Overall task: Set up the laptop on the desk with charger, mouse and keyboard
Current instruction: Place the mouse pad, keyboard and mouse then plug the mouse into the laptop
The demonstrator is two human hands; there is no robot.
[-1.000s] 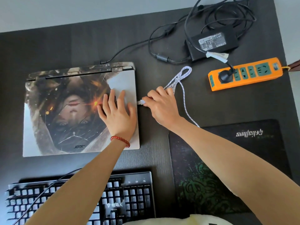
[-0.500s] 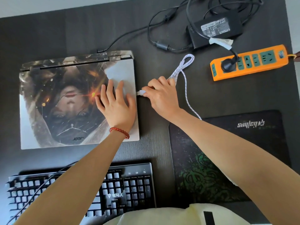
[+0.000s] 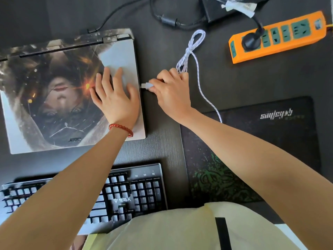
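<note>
Apparently touching the laptop point(image 3: 54, 98), a plug point(image 3: 146, 86) is pinched by the right hand point(image 3: 171, 92); left hand point(image 3: 115, 100) lies spread.

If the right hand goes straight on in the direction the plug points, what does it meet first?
The right hand pinches the white plug, whose tip points left at the right side edge of the closed laptop. That edge would likely be met first; whether the plug already touches it is unclear.

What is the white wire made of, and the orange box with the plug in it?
The white cable looks braided: a woven, speckled fabric sleeve, with a clear plastic-looking plug held by the right hand. The orange power strip looks like smooth hard plastic with a slight sheen.
</note>
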